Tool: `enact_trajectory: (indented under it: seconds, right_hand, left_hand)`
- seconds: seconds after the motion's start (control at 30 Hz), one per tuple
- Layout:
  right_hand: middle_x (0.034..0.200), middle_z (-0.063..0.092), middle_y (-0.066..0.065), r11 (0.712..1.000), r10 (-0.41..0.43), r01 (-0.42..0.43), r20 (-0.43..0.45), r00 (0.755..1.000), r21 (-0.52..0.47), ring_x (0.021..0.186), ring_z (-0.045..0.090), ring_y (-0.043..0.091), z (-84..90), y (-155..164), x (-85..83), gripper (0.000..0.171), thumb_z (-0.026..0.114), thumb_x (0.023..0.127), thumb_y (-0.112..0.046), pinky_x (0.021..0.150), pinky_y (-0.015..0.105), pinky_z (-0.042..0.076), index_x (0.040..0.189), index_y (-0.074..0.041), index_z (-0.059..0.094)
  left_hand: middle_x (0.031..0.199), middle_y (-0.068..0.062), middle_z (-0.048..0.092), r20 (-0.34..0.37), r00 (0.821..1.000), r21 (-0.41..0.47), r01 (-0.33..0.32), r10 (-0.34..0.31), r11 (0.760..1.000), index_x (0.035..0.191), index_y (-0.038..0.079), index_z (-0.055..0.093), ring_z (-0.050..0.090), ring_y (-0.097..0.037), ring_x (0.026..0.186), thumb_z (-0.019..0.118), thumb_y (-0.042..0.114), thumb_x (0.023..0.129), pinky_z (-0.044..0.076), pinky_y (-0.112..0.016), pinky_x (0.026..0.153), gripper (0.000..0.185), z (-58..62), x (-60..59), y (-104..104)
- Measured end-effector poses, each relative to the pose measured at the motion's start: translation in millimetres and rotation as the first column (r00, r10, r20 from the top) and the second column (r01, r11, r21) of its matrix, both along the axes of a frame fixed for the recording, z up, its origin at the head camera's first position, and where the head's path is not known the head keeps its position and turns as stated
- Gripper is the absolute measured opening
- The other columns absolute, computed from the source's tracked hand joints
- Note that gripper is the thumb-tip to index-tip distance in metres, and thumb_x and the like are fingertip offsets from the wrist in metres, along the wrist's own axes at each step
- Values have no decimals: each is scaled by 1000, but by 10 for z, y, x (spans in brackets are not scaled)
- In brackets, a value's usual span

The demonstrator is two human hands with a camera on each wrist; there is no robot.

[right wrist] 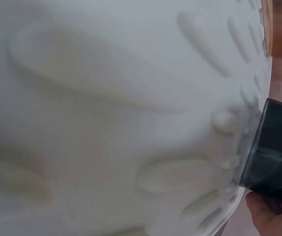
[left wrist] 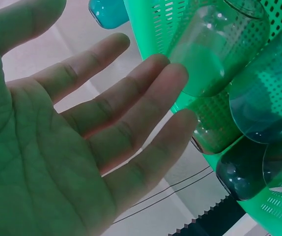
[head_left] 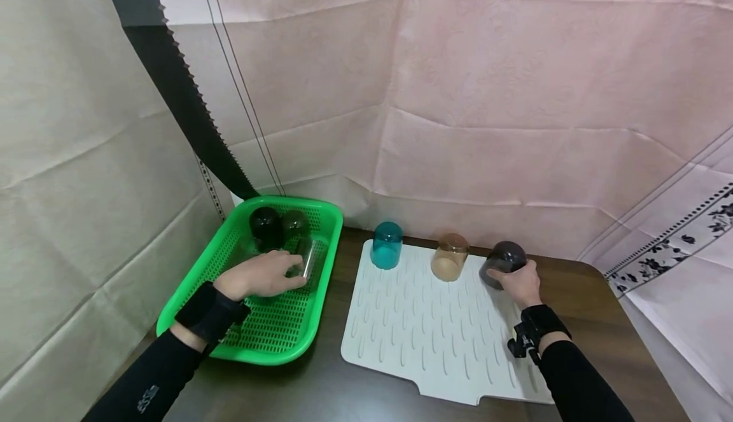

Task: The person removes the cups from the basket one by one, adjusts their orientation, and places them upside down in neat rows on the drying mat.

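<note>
A dark wooden table (head_left: pixel 595 295) is seen, with a green basket (head_left: pixel 286 339) at nine o'clock and a white ridged mat (head_left: pixel 424 333) at three.

Head view high, facing down; wrist views very close; green basket (head_left: pixel 269 330) (left wrist: pixel 278 211) shared.

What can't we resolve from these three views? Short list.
- Head view: whether the left hand touches the clear glass; its fingers cover the contact.
- Left wrist view: how many glasses lie in the green basket; they overlap and the frame edge cuts them.
- Right wrist view: right hand nearly all outside the frame; only a sliver beside the dark glass.
- Right wrist view: white mat blurred, too close.
</note>
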State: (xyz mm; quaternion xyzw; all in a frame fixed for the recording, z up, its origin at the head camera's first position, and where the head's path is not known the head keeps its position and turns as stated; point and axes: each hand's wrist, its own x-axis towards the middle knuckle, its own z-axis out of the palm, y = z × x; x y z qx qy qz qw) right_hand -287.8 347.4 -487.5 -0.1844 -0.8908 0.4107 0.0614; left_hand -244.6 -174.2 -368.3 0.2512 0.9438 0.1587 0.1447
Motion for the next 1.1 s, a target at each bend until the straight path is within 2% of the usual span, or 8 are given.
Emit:
enact_trajectory:
  seconds: [0.27, 0.4, 0.53, 0.67, 0.77, 0.87, 0.97, 1.1]
  right_hand:
    - [138, 25, 39, 1000, -3, 3, -4, 1000, 15, 128, 27, 51, -2, 45, -3, 106, 77, 76, -37, 99, 60, 30, 142, 11, 9]
    - [138, 25, 37, 1000, 5, -5, -16, 1000, 17, 128, 27, 50, 17, 41, 12, 105, 77, 76, -34, 100, 59, 29, 142, 10, 8]
    - [139, 23, 38, 998, 52, -52, 6, 999, 26, 128, 27, 50, 68, 39, 56, 108, 77, 77, -36, 101, 58, 28, 143, 11, 5]
    - [134, 25, 43, 984, 136, -143, 71, 988, 104, 123, 30, 53, 180, 33, 165, 105, 73, 80, -38, 97, 58, 33, 138, 21, 9]
    - [124, 32, 46, 950, 219, -244, 137, 966, 195, 112, 40, 54, 294, 18, 314, 93, 70, 83, -36, 88, 56, 41, 130, 27, 21]
    - [117, 42, 45, 889, 300, -354, 215, 929, 291, 104, 49, 52, 404, -16, 494, 81, 67, 85, -36, 80, 52, 46, 121, 28, 35]
    - [110, 53, 39, 826, 363, -448, 285, 887, 342, 98, 56, 47, 491, -60, 666, 69, 65, 86, -37, 76, 49, 49, 115, 24, 48]
    - [104, 60, 30, 795, 409, -514, 340, 847, 322, 94, 60, 39, 568, -149, 879, 58, 65, 87, -35, 72, 47, 50, 111, 17, 55]
  left_hand:
    - [96, -2, 54, -3, 1000, 8, 3, -3, 1000, 111, 13, 59, 48, -19, 84, 56, 34, 96, 41, -37, 71, 26, 1, 13, -14]
    - [93, 0, 53, -6, 1000, 10, 12, -12, 1000, 110, 14, 59, 47, -18, 82, 56, 36, 96, 40, -37, 70, 27, 4, 11, -21]
    - [93, 0, 54, -4, 1000, 17, 11, -11, 1000, 110, 14, 60, 48, -18, 81, 56, 34, 96, 40, -36, 69, 26, 11, 5, -33]
    - [92, 0, 56, -7, 1000, 19, 15, -15, 1000, 110, 11, 61, 48, -16, 77, 56, 33, 96, 40, -35, 67, 27, 44, 17, -44]
    - [88, -2, 55, 26, 1000, 18, 1, -1, 1000, 111, 10, 61, 47, -15, 71, 56, 32, 96, 39, -34, 65, 27, 86, 37, -52]
    - [84, -1, 54, 57, 998, 2, -4, 4, 1000, 117, 8, 60, 46, -13, 68, 55, 30, 97, 39, -33, 65, 30, 126, 36, -65]
    - [81, -2, 54, 77, 997, -20, 2, 0, 1000, 122, 5, 57, 47, -14, 67, 56, 29, 96, 39, -34, 66, 35, 166, 2, -71]
    - [98, -8, 60, 78, 997, -52, 20, -16, 998, 128, 0, 52, 54, -16, 77, 57, 28, 96, 43, -36, 71, 43, 198, -82, -57]
